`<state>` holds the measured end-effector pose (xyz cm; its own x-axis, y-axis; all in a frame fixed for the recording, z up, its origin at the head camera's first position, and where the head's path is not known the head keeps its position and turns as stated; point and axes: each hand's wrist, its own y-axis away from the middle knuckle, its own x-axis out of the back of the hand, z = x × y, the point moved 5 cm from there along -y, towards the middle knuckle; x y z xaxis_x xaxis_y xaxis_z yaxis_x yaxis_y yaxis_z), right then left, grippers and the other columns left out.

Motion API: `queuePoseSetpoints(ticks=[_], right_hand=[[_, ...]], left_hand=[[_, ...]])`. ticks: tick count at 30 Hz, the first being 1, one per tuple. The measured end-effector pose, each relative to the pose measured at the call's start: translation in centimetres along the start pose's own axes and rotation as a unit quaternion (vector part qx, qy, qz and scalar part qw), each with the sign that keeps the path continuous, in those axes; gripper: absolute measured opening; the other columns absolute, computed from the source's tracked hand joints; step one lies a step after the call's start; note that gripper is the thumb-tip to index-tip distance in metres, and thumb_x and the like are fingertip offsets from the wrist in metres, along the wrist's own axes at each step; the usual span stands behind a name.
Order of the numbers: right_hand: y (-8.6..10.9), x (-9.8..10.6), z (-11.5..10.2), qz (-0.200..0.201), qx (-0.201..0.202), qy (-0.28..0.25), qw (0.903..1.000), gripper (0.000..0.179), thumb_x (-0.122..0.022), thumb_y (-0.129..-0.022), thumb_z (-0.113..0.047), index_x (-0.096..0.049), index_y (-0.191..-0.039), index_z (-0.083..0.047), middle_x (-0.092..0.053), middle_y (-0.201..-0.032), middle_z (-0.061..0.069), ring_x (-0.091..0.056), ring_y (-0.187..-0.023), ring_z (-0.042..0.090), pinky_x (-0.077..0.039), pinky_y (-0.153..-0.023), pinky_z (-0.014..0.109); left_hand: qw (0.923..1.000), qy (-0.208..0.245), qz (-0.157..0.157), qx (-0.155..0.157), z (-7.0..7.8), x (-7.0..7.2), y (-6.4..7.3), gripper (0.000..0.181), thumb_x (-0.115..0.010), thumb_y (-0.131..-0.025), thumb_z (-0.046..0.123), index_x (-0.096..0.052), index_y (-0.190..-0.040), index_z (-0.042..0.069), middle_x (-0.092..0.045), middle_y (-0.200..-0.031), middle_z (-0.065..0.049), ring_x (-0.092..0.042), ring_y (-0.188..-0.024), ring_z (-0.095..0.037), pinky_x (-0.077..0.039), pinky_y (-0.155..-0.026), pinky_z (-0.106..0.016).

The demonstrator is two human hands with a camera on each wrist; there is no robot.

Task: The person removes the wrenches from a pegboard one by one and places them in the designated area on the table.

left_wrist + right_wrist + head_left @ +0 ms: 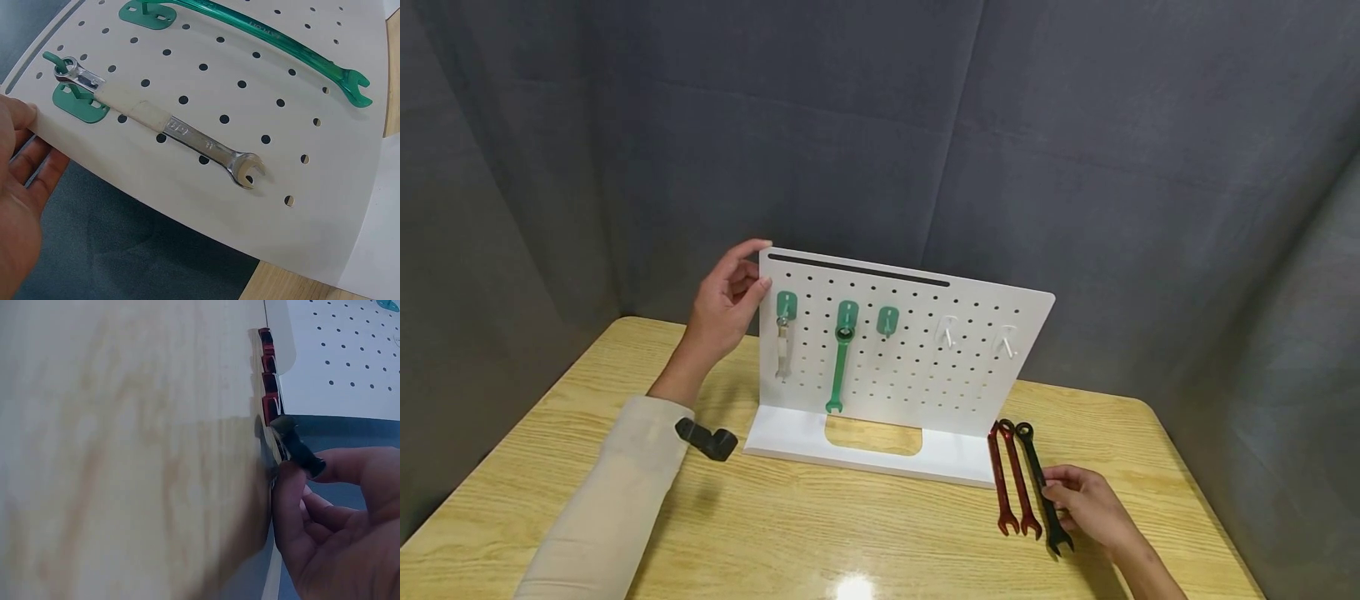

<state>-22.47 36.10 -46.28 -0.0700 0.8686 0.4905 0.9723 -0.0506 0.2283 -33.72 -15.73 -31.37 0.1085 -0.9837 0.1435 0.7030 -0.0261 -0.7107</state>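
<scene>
A white pegboard (797, 400) stands on the table, and my left hand (722, 308) pinches its upper left edge. Near that hand a silver wrench (134, 109) with a pale wrapped handle hangs by its ring end from a green hook (80, 103). To its right a green wrench (839, 371) hangs on a second green hook. At the board's right foot, my right hand (1086, 504) pinches a black wrench (1039, 475) about its shank. Beside it lie two red wrenches (1002, 479), open ends toward me. The right wrist view shows the black wrench (300, 449) tilted between thumb and fingers.
A bare green hook (887, 320) and two bare white hooks (947, 333) are fixed farther right on the board. Its white base (790, 437) has a cutout. The wooden table (760, 533) extends in front, with a grey curtain (865, 125) behind.
</scene>
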Motion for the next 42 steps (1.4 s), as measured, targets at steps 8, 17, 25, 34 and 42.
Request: queuePoseSetpoints(ticks=[8, 17, 25, 34, 42], right_hand=[[-0.3, -0.2, -0.6, 0.005, 0.012, 0.043, 0.9990, 0.037, -0.058, -0.100, -0.004, -0.053, -0.132, 0.014, -0.060, -0.105, 0.014, -0.056, -0.083, 0.024, -0.054, -0.063, 0.037], [0.0, -0.2, -0.9, 0.012, 0.035, 0.091, 0.9952, 0.028, -0.058, -0.101, -0.003, -0.058, -0.124, 0.012, -0.061, -0.098, 0.012, -0.056, -0.069, 0.023, -0.050, -0.055, 0.033], [0.4, 0.1, -1.2, 0.035, 0.062, 0.161, 0.9844, 0.026, -0.061, -0.100, -0.007, -0.061, -0.124, 0.004, -0.066, -0.101, 0.010, -0.062, -0.079, 0.021, -0.047, -0.062, 0.037], [0.9, -0.1, -1.8, 0.046, 0.080, 0.159, 0.9829, 0.038, -0.063, -0.102, -0.014, -0.055, -0.133, 0.007, -0.064, -0.114, 0.018, -0.064, -0.108, 0.041, -0.055, -0.079, 0.045], [1.4, -0.9, -3.3, 0.070, 0.130, 0.150, 0.9775, 0.040, -0.065, -0.103, -0.013, -0.054, -0.137, 0.004, -0.055, -0.126, 0.024, -0.062, -0.110, 0.037, -0.053, -0.083, 0.044]], left_hand=[[1.0000, 0.000, -0.001, 0.004, 0.1, 0.0, 0.0, 0.047, -0.061, -0.102, -0.003, -0.054, -0.147, 0.011, -0.061, -0.099, -0.018, -0.058, -0.086, -0.023, -0.046, -0.076, -0.023], [0.9998, -0.020, -0.002, 0.009, 0.0, 0.0, 0.1, 0.049, -0.060, -0.101, -0.006, -0.052, -0.148, 0.008, -0.060, -0.101, -0.019, -0.056, -0.086, -0.027, -0.044, -0.076, -0.023], [0.9997, -0.025, -0.001, 0.007, 0.1, -0.1, 0.0, 0.048, -0.058, -0.101, -0.007, -0.051, -0.147, 0.005, -0.059, -0.100, -0.022, -0.055, -0.086, -0.029, -0.044, -0.077, -0.022], [0.9997, -0.024, -0.001, 0.007, 0.1, 0.0, 0.1, 0.049, -0.061, -0.101, -0.005, -0.053, -0.147, 0.009, -0.061, -0.100, -0.018, -0.055, -0.086, -0.021, -0.044, -0.077, -0.022], [0.9997, -0.022, 0.002, 0.003, 0.1, 0.0, 0.0, 0.049, -0.062, -0.101, -0.005, -0.054, -0.146, 0.009, -0.061, -0.099, -0.018, -0.055, -0.086, -0.020, -0.044, -0.077, -0.023]])
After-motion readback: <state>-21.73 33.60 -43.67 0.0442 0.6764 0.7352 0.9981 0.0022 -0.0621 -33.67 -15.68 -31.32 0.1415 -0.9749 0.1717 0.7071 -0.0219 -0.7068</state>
